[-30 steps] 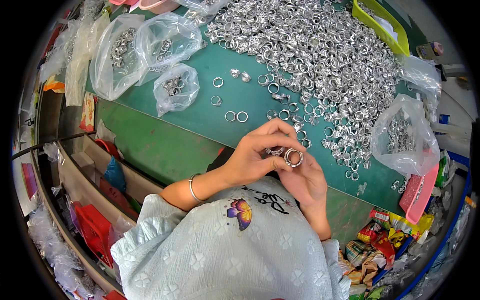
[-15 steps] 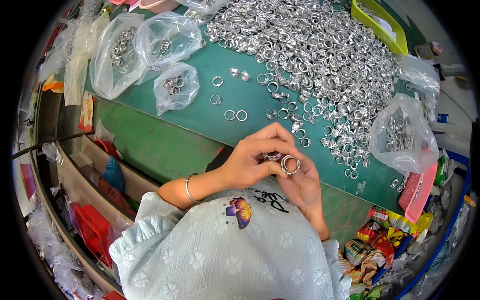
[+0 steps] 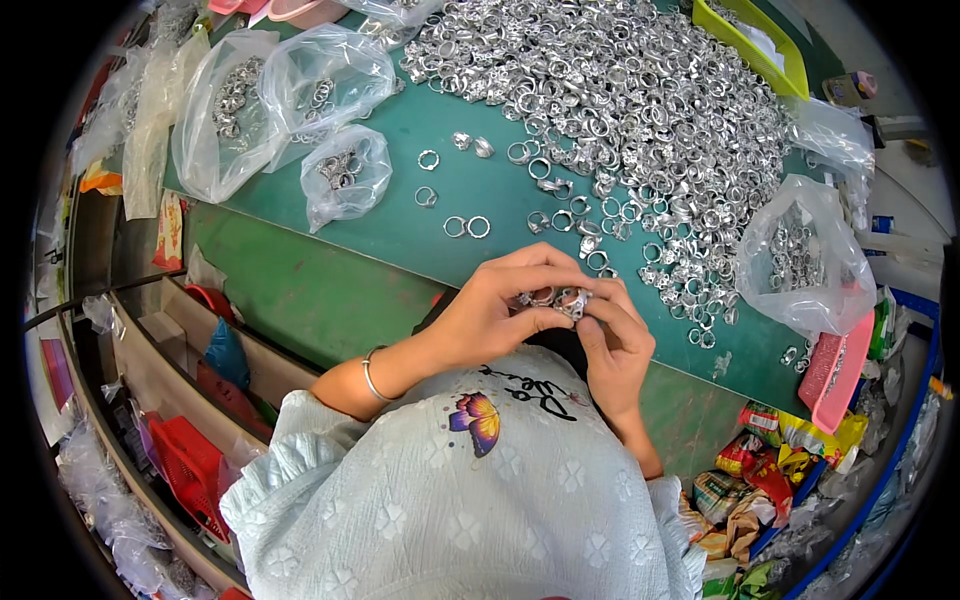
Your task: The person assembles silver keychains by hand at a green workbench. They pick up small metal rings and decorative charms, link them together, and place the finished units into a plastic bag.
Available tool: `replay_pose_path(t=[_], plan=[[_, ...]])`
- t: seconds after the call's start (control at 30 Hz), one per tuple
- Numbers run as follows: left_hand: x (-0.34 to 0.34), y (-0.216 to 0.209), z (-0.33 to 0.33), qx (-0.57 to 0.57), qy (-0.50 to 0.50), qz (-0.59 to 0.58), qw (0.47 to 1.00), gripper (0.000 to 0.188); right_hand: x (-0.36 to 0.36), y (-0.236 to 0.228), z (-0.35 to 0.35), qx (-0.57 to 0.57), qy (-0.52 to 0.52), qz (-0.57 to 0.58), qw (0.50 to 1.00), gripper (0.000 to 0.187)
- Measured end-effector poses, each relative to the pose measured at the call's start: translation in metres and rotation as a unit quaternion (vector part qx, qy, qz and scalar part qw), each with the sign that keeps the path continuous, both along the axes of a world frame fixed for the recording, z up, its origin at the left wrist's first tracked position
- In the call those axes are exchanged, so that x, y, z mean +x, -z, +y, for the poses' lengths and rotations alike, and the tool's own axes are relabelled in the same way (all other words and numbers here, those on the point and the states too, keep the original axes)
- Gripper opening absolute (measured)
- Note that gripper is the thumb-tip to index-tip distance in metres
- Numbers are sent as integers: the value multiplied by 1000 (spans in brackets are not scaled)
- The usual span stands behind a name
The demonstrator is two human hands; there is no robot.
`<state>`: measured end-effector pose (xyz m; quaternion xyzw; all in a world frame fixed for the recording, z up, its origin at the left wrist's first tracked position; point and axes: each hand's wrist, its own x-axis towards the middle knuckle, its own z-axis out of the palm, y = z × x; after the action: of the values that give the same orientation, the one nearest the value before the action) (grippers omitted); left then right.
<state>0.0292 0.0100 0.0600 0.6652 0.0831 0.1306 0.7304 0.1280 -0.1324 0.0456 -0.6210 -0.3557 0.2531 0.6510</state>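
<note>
Close in front of my body, both hands meet around a few silver rings (image 3: 572, 302). My left hand (image 3: 500, 305) has its fingers curled round them, with the thumb below. From the other side my right hand (image 3: 615, 335) pinches at the rings with thumb and fingers; the fingers partly hide how many there are. A large pile of silver rings (image 3: 620, 100) covers the far right of the green table (image 3: 400, 235). Left of it, a pair of loose rings (image 3: 467, 227) lies side by side, with several single rings beyond.
Clear plastic bags holding rings stand at the far left (image 3: 345, 175) and at the right (image 3: 800, 260). A pink basket (image 3: 838, 375) sits at the right table edge, a yellow-green basket (image 3: 755, 50) at the back. Open drawers (image 3: 190, 390) are on my left, snack packets (image 3: 760, 470) at lower right.
The ring between my hands has turned from facing upward to lying more edge-on. My right fingers have curled inward onto the rings, and the view has shifted slightly.
</note>
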Motion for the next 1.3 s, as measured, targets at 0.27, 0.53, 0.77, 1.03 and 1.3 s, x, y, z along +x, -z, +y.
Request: replay_pose_path(t=[0.27,0.53,0.77,1.03,1.3], plan=[[13,26,-18,-325,47,136,935,38,-1,-3,-14,-75,153,-269,948,16],[16,38,-23,-213,-40,121,969,30,106,-7,-190,-344,406,-558,637,7],[17,37,-30,-204,-53,137,968,26,119,-5,-195,-318,451,-468,690,10],[21,38,-33,-247,-47,153,956,25,145,6,-213,-315,431,-464,707,13],[25,47,-40,-260,-36,168,950,25,164,48,-217,-356,436,-434,704,14]])
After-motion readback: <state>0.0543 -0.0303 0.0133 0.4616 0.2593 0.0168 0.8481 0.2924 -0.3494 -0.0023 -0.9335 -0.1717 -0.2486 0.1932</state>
